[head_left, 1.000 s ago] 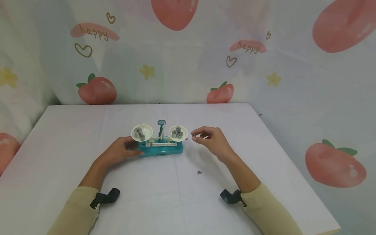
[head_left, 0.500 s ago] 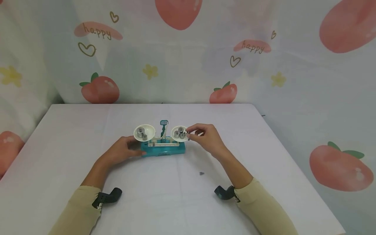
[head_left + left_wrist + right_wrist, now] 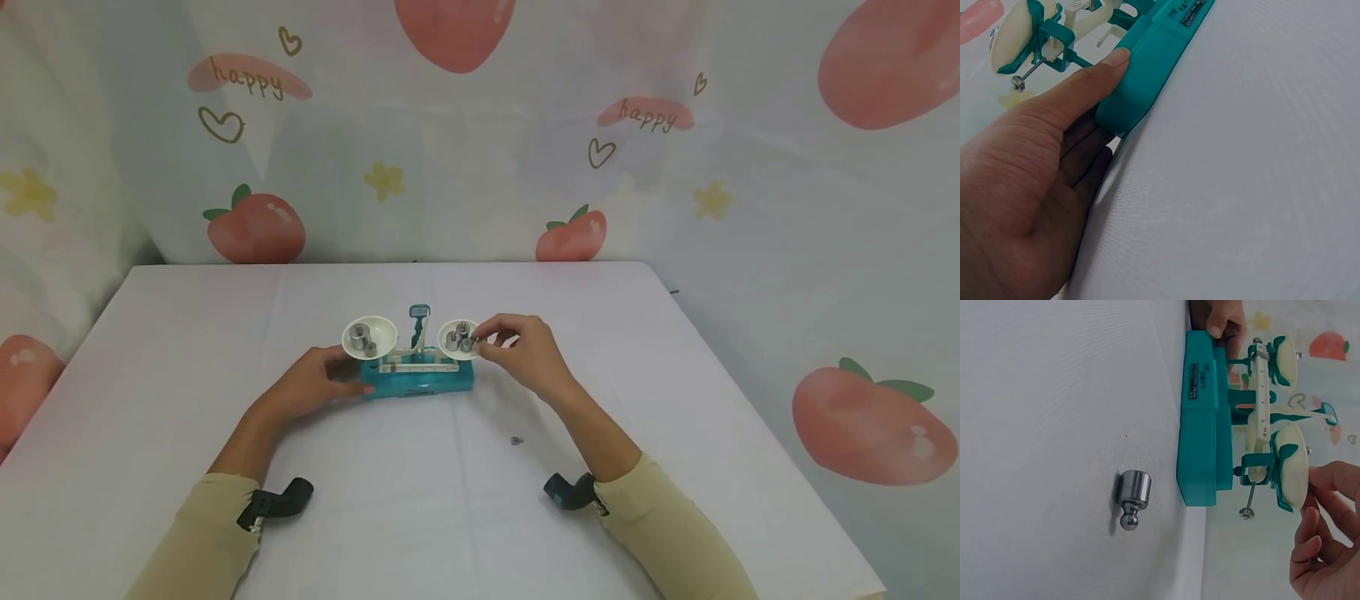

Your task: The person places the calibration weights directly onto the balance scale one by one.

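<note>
A teal balance scale (image 3: 417,382) with two white pans stands on the table. My left hand (image 3: 313,385) grips the left end of its base, thumb on the front face and fingers behind, as the left wrist view also shows. Two metal weights (image 3: 360,335) sit in the left pan (image 3: 385,336); several more (image 3: 459,338) fill the right pan (image 3: 444,347). At that pan's right rim, my right hand (image 3: 521,346) pinches a small metal weight (image 3: 476,340) between thumb and fingertips. In the right wrist view, the pan hides those fingertips.
One loose knobbed metal weight (image 3: 1134,492) lies on its side on the white tabletop (image 3: 390,500), in front of the scale and to its right. Behind the table hangs a cloth printed with peaches (image 3: 257,229).
My right hand has moved left from beside the right pan to its rim, carrying the small weight. My left hand keeps its grip on the base. The head view has shifted slightly.
</note>
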The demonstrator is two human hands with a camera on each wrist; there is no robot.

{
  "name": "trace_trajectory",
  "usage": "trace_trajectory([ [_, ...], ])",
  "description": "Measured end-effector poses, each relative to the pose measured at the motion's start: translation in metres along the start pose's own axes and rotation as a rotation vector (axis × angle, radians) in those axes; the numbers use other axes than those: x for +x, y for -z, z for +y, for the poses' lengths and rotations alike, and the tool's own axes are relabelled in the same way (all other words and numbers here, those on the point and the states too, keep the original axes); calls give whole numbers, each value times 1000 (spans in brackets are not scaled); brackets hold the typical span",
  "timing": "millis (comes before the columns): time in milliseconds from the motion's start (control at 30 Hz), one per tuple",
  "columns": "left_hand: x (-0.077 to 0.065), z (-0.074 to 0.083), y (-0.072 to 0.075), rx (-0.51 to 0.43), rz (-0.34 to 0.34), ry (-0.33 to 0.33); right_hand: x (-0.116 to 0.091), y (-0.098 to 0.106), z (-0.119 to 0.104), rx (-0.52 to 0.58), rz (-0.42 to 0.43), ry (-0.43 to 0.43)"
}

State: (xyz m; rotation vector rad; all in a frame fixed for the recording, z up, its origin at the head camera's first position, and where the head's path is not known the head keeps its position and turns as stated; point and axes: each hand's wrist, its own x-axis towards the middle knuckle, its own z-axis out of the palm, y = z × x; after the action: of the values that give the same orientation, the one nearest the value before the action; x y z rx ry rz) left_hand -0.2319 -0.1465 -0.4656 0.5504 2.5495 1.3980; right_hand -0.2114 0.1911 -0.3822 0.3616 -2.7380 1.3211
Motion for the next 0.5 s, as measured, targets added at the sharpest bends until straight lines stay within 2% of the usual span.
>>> trace_trajectory([
  [500,2,-2,0,7,-7,12,3,-2,-1,-39,13,10],
])
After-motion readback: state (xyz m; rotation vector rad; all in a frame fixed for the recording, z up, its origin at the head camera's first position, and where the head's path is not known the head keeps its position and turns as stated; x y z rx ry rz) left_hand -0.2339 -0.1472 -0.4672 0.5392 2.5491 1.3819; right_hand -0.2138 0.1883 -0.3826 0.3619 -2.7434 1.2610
